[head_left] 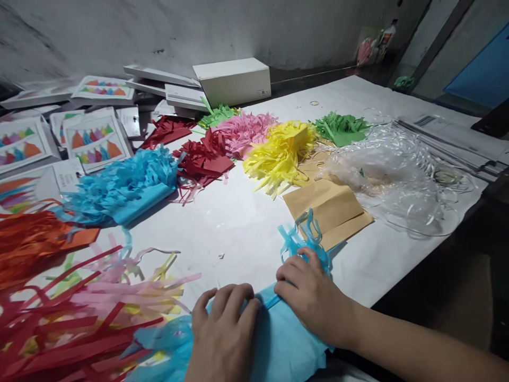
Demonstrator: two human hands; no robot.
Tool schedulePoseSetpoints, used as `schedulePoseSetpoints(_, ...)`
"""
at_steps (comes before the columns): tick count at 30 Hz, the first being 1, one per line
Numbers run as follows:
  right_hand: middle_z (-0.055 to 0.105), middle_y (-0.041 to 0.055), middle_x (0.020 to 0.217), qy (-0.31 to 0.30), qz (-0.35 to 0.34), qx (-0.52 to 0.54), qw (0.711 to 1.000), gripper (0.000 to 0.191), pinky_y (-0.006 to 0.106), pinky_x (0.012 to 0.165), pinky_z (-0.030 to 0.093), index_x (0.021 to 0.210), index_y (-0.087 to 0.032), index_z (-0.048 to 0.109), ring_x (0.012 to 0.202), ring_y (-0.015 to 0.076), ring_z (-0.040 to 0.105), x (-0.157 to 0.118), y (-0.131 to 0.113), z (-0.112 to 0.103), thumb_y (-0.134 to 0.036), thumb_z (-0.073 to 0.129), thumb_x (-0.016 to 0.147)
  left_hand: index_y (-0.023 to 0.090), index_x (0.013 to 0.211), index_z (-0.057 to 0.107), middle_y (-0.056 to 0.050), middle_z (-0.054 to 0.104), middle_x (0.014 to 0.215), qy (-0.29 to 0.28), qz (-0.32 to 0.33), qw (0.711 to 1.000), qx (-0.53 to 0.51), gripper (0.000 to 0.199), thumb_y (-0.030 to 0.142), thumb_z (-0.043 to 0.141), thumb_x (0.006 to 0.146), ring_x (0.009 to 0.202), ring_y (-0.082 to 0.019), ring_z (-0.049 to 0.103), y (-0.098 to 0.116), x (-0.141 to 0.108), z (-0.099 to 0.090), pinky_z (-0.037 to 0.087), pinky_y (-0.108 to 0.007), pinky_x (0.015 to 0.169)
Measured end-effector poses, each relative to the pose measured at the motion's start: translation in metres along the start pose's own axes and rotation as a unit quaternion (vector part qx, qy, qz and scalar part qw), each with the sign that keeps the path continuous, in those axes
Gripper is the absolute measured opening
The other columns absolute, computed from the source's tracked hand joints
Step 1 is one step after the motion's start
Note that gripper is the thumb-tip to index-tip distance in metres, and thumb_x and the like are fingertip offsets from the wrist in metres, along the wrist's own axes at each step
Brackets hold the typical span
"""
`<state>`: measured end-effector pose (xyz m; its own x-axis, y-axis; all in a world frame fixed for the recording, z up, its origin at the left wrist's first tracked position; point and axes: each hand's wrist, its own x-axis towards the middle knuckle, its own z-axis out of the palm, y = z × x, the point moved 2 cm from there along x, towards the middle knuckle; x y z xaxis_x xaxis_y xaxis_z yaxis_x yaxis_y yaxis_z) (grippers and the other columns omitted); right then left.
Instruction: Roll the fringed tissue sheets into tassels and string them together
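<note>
A light blue sheet of tissue paper [290, 339] lies at the near edge of the table, with fringed strips [304, 239] at its far right end and more loose blue strips [170, 339] at its left. My left hand [226, 329] rests on its left part, fingers curled down and pressed together on the paper. Bent around the base of the far fringe, the fingers of my right hand [314, 292] close on the same tissue paper. Both sets of fingertips are partly hidden. Just beyond my right hand are folded brown paper pieces [328, 209].
Cut red strips [75, 329] and orange tissue [35, 239] lie at left. Fringed bundles in blue [123, 185], dark red [202, 159], pink [244, 130], yellow [282, 151] and green [342, 127] stretch across the table. Clear plastic [397, 175] sits right; a white box [233, 82] stands behind.
</note>
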<state>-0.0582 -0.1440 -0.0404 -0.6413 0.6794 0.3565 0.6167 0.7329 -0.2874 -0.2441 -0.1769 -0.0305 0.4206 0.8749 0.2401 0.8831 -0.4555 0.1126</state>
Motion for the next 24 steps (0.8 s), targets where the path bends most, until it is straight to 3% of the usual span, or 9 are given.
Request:
schedulePoseSetpoints(3,0.062,0.0030,0.088,-0.026,-0.087,-0.022,0.996,0.021,0.050,0.108,0.025,0.084,-0.017,0.061,0.092,0.0219,0.051,-0.001,0.000,-0.002,-0.008,0.049,0.098,0.022,0.089,0.071,-0.003,0.076,0.096,0.037,0.060,0.997,-0.020,0.031,0.004,0.046,0.095,0.099,-0.025,0.064,0.003,-0.001,-0.001,0.031,-0.051,0.107)
schedulePoseSetpoints(5,0.061,0.0029,0.085,-0.038,-0.108,-0.037,0.993,0.022,0.052,0.109,0.025,0.082,-0.018,0.061,0.090,0.0226,0.051,0.000,0.000,-0.005,-0.008,0.047,0.097,0.020,0.084,0.071,-0.003,0.076,0.091,0.042,0.083,0.996,-0.014,0.030,0.009,0.047,0.097,0.097,-0.024,0.064,0.005,0.000,0.000,0.029,-0.050,0.109)
schedulePoseSetpoints(10,0.059,0.0025,0.082,-0.032,-0.125,-0.076,0.989,0.022,0.052,0.110,0.025,0.085,-0.018,0.062,0.083,0.0228,0.050,0.006,-0.007,-0.003,-0.008,0.046,0.097,0.022,0.073,0.064,-0.001,0.072,0.079,0.062,0.062,0.996,-0.021,0.036,0.007,0.042,0.097,0.080,-0.022,0.062,0.000,0.010,0.003,0.037,-0.045,0.090)
schedulePoseSetpoints(13,0.059,0.0032,0.076,0.017,-0.127,-0.085,0.988,0.025,0.050,0.106,0.030,0.080,-0.017,0.061,0.075,0.0225,0.049,0.010,-0.011,0.004,-0.006,0.045,0.095,0.022,0.086,0.066,-0.003,0.074,0.096,0.089,0.064,0.993,-0.040,0.029,0.014,0.042,0.101,0.091,-0.023,0.062,0.000,0.004,0.001,0.038,-0.044,0.092)
schedulePoseSetpoints(16,0.060,0.0032,0.072,0.094,-0.070,-0.052,0.992,0.028,0.044,0.095,0.037,0.074,-0.019,0.057,0.073,0.0216,0.051,0.018,-0.006,0.004,-0.005,0.044,0.095,0.024,0.100,0.069,-0.003,0.076,0.107,0.099,0.133,0.985,-0.045,0.031,0.025,0.039,0.106,0.104,-0.023,0.062,0.008,-0.011,0.002,0.041,-0.038,0.099)
schedulePoseSetpoints(19,0.064,0.0038,0.079,0.169,0.036,-0.031,0.985,0.023,0.040,0.089,0.041,0.081,-0.018,0.058,0.080,0.0213,0.058,0.024,0.011,-0.013,-0.009,0.046,0.099,0.024,0.121,0.067,-0.003,0.075,0.118,0.043,0.192,0.980,0.013,0.032,0.025,0.040,0.105,0.112,-0.022,0.063,0.013,-0.023,0.012,0.047,-0.031,0.094)
schedulePoseSetpoints(21,0.067,0.0048,0.087,0.232,0.113,-0.020,0.966,0.016,0.037,0.086,0.045,0.091,-0.018,0.058,0.086,0.0210,0.062,0.020,0.032,-0.033,-0.013,0.047,0.102,0.023,0.128,0.064,-0.006,0.073,0.126,0.021,0.191,0.979,0.063,0.033,0.021,0.048,0.099,0.112,-0.024,0.066,0.007,-0.024,0.020,0.052,-0.032,0.089)
schedulePoseSetpoints(24,0.069,0.0050,0.090,0.330,0.198,-0.020,0.923,0.013,0.031,0.074,0.051,0.100,-0.019,0.057,0.083,0.0197,0.067,-0.005,0.074,-0.068,-0.019,0.045,0.105,0.022,0.126,0.065,-0.010,0.075,0.120,0.039,0.164,0.980,0.102,0.035,0.019,0.054,0.093,0.102,-0.027,0.072,-0.017,-0.018,0.027,0.059,-0.036,0.081)
